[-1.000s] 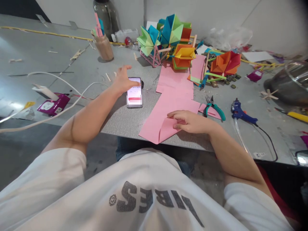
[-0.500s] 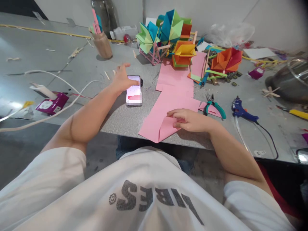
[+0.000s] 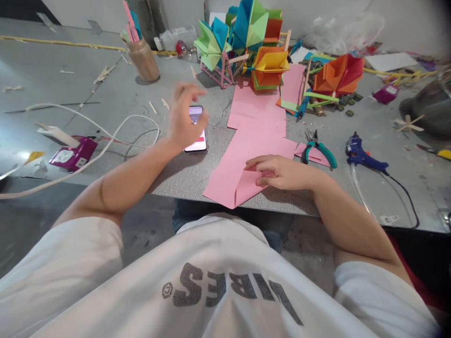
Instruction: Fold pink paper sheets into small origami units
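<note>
Hovering over the phone [image 3: 196, 146] with the left hand [image 3: 183, 117], blurred, thumb and fingers curved apart in a fairly wide grip; cannot tell whether touching the screen. Having the phone face up and lit on the tabletop [image 3: 176, 176], left of the pink sheet [image 3: 229, 169] and partly covered by the hand. Resting the right hand [image 3: 282, 172] on that sheet, toward the tabletop's near edge, fingers bent over a creased flap at the sheet's near right side; cannot tell whether pinching the paper in that grip or only pressing on it. Having, just right of the sheet, pliers [image 3: 329, 154] on a pink scrap [image 3: 317, 157], tips pointing away, and farther right a blue glue gun [image 3: 362, 155]. Facing, at the back, a yellow model [image 3: 270, 63] and, to its right, an orange model [image 3: 338, 77], both of folded paper. Having a brown jar [image 3: 143, 61] of paper strips beyond the phone, to the left.
</note>
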The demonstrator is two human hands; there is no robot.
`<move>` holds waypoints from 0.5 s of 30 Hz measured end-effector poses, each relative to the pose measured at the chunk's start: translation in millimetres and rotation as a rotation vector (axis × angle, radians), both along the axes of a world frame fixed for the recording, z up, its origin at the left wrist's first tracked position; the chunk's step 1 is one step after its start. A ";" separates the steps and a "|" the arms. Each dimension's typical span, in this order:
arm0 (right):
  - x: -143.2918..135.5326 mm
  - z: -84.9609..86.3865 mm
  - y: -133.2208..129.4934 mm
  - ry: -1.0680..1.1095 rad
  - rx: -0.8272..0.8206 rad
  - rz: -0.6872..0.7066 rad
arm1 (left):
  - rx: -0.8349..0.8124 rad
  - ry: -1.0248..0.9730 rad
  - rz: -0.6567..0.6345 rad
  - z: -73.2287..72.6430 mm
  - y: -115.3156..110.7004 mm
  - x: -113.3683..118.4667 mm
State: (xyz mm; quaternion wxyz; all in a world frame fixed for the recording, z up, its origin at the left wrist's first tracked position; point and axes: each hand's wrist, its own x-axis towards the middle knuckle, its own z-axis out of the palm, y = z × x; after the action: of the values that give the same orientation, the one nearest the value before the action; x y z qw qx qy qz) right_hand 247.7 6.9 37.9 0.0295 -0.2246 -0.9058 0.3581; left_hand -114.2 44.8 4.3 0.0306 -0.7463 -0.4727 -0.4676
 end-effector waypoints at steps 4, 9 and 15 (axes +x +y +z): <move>2.2 -0.5 2.6 0.058 0.002 -0.007 | -0.162 0.337 -0.474 0.6 -59.3 32.6; 3.0 1.5 1.9 0.000 0.008 -0.123 | -0.311 0.601 -0.790 -2.8 -91.4 33.8; -9.2 -7.1 -0.4 -0.179 0.199 -0.342 | -0.266 0.457 -1.075 -14.8 -94.1 19.1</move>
State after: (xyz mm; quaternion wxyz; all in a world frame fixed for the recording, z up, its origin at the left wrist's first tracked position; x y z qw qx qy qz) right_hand 238.5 6.6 30.8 0.0315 -0.4019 -0.8843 0.2355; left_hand -95.1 -49.3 -10.6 -0.2031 -0.9599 -0.0649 -0.1820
